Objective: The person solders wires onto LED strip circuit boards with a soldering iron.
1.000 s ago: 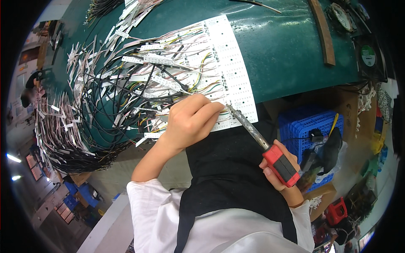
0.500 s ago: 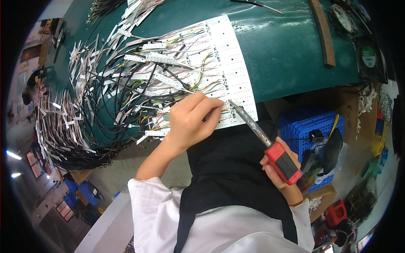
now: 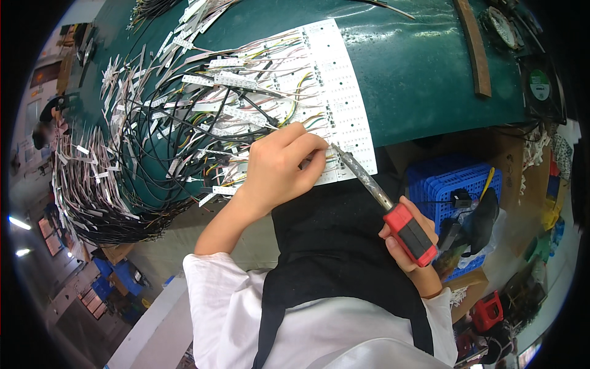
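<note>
My right hand (image 3: 410, 237) is wrapped round the red and black handle of a soldering iron (image 3: 365, 178). Its tip points up and left, to the white circuit board sheet (image 3: 347, 92) on the green table. Beside the tip, my left hand (image 3: 284, 161) is closed in a pinch over the sheet's near part. Whatever lies between those fingertips is too small to make out. Thin coloured wires (image 3: 301, 92) run from the left onto the sheet's row of contacts. Black cables and small white strips (image 3: 236, 80) lie tangled left of my left hand.
Bundles of black cables (image 3: 123, 227) hang over the table's left edge. A wooden bar (image 3: 472, 49) lies on the green table (image 3: 424, 74) at the right. Below it stands a blue plastic crate (image 3: 430, 190) with dark items on top. A person (image 3: 49, 126) is at the far left.
My left hand has shifted very slightly up and right, its fingertips still pinched near the iron's tip. The sheet and soldering iron have barely moved.
</note>
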The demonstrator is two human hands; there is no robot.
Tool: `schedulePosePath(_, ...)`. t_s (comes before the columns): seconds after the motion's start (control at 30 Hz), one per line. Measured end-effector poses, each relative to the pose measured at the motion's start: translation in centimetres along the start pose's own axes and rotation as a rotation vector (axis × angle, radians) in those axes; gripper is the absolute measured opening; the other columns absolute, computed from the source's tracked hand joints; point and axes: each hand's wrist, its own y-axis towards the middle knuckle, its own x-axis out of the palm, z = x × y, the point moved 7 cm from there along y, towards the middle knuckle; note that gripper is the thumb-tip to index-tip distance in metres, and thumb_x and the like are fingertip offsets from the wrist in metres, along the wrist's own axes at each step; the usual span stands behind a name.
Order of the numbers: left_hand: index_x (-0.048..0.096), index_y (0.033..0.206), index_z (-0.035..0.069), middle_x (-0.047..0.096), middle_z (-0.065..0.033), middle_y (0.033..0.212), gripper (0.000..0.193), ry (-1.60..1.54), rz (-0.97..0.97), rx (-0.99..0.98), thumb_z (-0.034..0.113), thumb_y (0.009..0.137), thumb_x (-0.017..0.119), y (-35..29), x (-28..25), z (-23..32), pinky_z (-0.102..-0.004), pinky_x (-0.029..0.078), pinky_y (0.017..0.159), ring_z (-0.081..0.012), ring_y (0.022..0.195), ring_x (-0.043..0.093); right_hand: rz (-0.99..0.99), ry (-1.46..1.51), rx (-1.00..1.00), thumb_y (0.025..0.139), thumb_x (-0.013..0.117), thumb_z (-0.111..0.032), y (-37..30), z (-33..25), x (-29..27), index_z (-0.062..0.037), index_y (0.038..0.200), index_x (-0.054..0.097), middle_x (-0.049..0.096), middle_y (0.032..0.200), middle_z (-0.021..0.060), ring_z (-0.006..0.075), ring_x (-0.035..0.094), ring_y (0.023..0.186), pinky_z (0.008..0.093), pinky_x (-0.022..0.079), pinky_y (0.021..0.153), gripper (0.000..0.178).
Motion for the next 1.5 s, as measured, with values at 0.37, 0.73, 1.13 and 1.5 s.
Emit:
schedulePosePath(0.37,0.068,0.083,0.006,0.055,-0.0046,0.069,0.009,-0.047,-0.083,-0.004,0.001,0.075,0.07,0.3,-0.8,0.1,-0.0272,0.047,0.05,-0.0159,0.056,0.058,0.231,-0.014,-0.094,0.074,0.062,-0.003,1.2,-1.0,-3.7,0.0158,0.128,0.045,0.068,0.076,0.0111,0.021,0.066,0.065,0.0298,0.053,0.072,0.06)
schedulePosePath(0.73,0.067,0.088,0.005,0.062,-0.0105,0.082,0.011,0.019,-0.096,-0.027,0.013,0.081,0.065,9.6,-6.0,-4.0,-0.0389,0.05,0.069,-0.0293,0.075,0.062,0.332,0.262,-0.153,0.078,0.061,-0.004,1.9,-0.3,-4.5,0.0126,0.137,0.034,0.064,0.083,0.0134,0.0143,0.057,0.059,0.0242,0.05,0.062,0.067)
schedulePosePath(1.13,0.068,0.081,0.004,0.065,-0.0129,0.086,0.013,0.372,0.568,0.327,0.016,0.075,0.071,17.9,-11.6,-11.8,-0.0388,0.05,0.073,-0.0295,0.083,0.063,0.327,0.359,-0.084,0.082,0.064,-0.006,-0.1,0.2,-4.3,0.0089,0.143,0.021,0.062,0.09,0.0158,0.0155,0.057,0.068,0.0271,0.051,0.063,0.076)
schedulePosePath(1.5,0.072,0.1,0.012,0.061,-0.0056,0.082,0.03,0.187,0.138,0.227,-0.003,0.075,0.07,3.0,-5.3,2.6,-0.0301,0.05,0.059,-0.0193,0.07,0.061,0.211,0.597,-0.015,0.081,0.064,-0.005,-2.1,1.6,-3.1,0.0065,0.147,0.018,0.061,0.093,0.0189,0.0193,0.058,0.075,0.0278,0.05,0.063,0.081)
